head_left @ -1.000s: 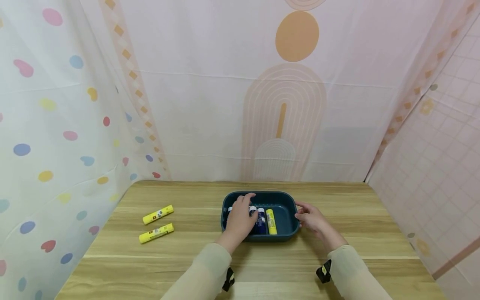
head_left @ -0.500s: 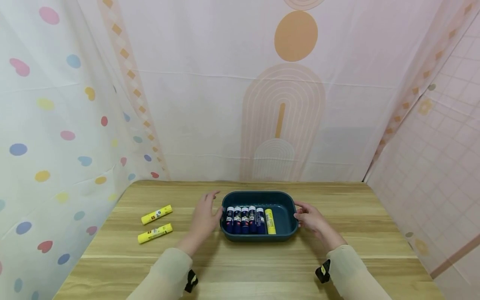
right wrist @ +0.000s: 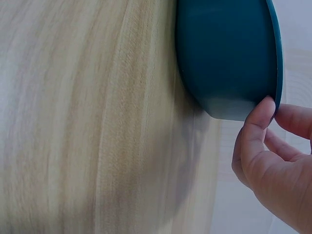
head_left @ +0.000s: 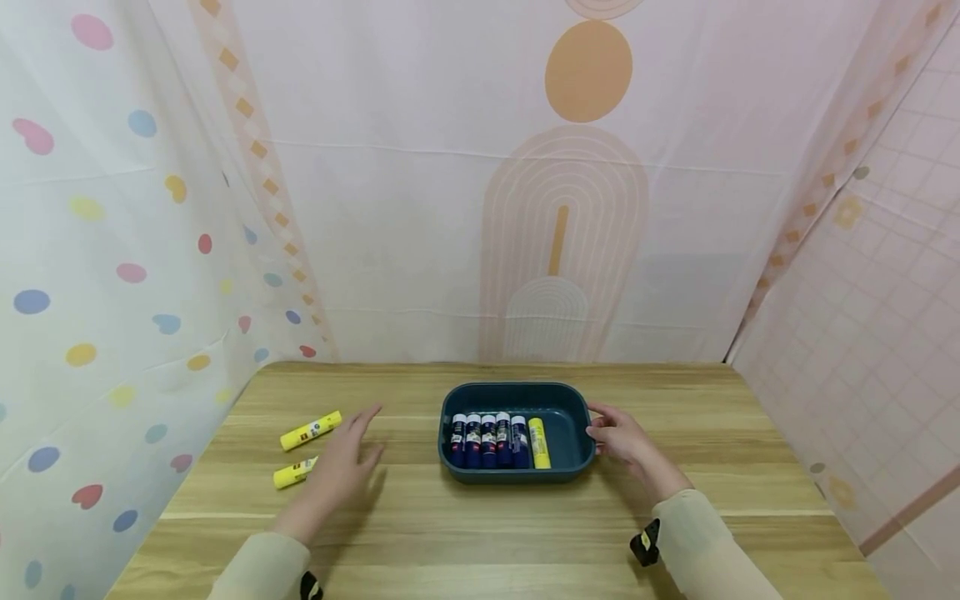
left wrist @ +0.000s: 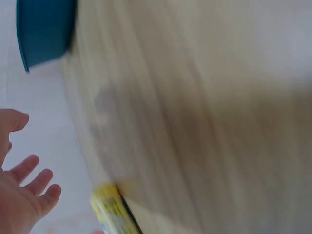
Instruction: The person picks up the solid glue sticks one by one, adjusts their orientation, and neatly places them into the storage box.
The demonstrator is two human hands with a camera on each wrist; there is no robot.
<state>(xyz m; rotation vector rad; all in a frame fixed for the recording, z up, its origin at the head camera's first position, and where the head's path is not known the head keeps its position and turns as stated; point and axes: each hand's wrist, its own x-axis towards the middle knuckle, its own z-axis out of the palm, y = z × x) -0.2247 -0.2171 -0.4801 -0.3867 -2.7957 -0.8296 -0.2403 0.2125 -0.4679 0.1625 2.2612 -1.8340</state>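
Observation:
A dark teal plastic tray (head_left: 514, 477) stands on the table. Inside it, several dark blue glue sticks with white caps (head_left: 489, 442) lie side by side, with one yellow glue stick (head_left: 538, 443) to their right. My right hand (head_left: 628, 442) grips the tray's right end; in the right wrist view, thumb and forefinger pinch the rim (right wrist: 279, 63). Fingers spread and holding nothing, my left hand (head_left: 337, 467) hovers beside two more yellow glue sticks on the left: a farther one (head_left: 311, 431) and a nearer one (head_left: 292, 473), which the hand partly covers.
The wooden table (head_left: 487, 533) ends at a patterned curtain (head_left: 405, 250) at the back. More patterned cloth hangs at the left and right sides. Dark straps show at both sleeve cuffs.
My left hand has come out of the tray and moved left, toward the two yellow glue sticks on the table. My right hand has stayed on the tray's rim.

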